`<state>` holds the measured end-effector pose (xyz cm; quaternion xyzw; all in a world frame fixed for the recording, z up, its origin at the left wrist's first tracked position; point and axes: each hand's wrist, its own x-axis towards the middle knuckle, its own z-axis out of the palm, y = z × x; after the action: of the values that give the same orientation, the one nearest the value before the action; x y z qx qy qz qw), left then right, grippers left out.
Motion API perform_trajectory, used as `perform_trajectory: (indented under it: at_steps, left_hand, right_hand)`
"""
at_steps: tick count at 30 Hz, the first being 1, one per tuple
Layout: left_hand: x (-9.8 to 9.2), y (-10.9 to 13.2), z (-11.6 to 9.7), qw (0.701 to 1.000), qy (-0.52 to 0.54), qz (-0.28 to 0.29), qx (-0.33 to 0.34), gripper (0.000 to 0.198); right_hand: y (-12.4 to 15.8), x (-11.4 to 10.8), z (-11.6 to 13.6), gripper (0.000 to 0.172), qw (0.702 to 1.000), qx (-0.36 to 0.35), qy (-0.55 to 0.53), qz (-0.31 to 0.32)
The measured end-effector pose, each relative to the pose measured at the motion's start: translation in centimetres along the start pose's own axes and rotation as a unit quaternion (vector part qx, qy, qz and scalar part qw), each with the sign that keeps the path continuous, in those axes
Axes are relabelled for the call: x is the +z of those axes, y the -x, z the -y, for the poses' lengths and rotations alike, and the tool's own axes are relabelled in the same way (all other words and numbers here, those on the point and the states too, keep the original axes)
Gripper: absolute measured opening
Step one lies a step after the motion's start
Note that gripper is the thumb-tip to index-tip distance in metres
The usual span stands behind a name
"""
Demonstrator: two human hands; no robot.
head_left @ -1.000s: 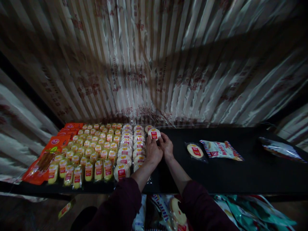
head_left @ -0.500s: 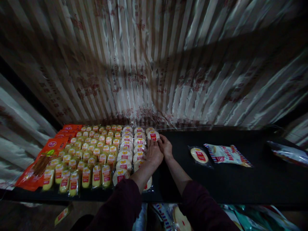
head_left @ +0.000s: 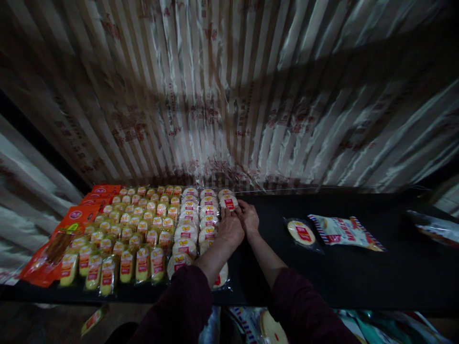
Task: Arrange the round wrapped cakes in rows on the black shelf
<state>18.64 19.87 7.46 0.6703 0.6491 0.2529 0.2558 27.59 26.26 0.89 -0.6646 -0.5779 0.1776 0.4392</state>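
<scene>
Both my hands meet at the right edge of a block of wrapped round cakes [head_left: 186,231] laid in columns on a black table [head_left: 358,277]. My left hand [head_left: 230,228] rests palm down with fingers together on the cakes of the rightmost column. My right hand [head_left: 247,216] sits just right of it, fingers curled against the wrapper of a round cake with a red label [head_left: 229,202] at the far end of that column. Dark sleeves cover both forearms.
Rows of small yellow wrapped cakes [head_left: 122,239] and orange packets [head_left: 59,243] fill the table's left part. A single wrapped cake [head_left: 301,232] and a striped bag [head_left: 344,231] lie to the right, another bag [head_left: 435,228] at the far right. A striped curtain hangs behind; more packets lie below the table's front edge.
The view has tilted slightly, so the table sits lower. Both hands stay at the same cake in the rightmost column; another cake near the front edge has come into view.
</scene>
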Motion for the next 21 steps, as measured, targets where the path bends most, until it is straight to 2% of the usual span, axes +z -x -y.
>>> perform_trajectory:
  at_steps: [6,11,13,17,21]
  left_hand:
    - [0.8,-0.5,0.1,1.0,0.005,-0.01,-0.02,0.046]
    - [0.6,-0.6,0.0,1.0,-0.003,0.003,-0.012,0.047]
    - [0.3,-0.7,-0.2,0.999,-0.032,0.019,-0.021,0.047]
    - [-0.4,-0.7,-0.7,0.988,-0.112,0.088,-0.058,0.048]
    - [-0.9,-0.4,-1.0,0.981,-0.151,0.11,-0.047,0.049]
  right_hand:
    - [0.0,0.0,0.1,0.037,0.999,-0.006,0.043,0.029]
    - [0.0,-0.2,0.5,0.034,0.997,-0.006,0.067,0.039]
    - [0.1,-0.4,0.9,0.033,0.996,-0.009,0.08,0.05]
    - [0.4,-0.9,1.7,0.033,0.99,-0.004,0.117,0.08]
    - [0.6,-1.2,2.2,0.032,0.984,0.008,0.148,0.098]
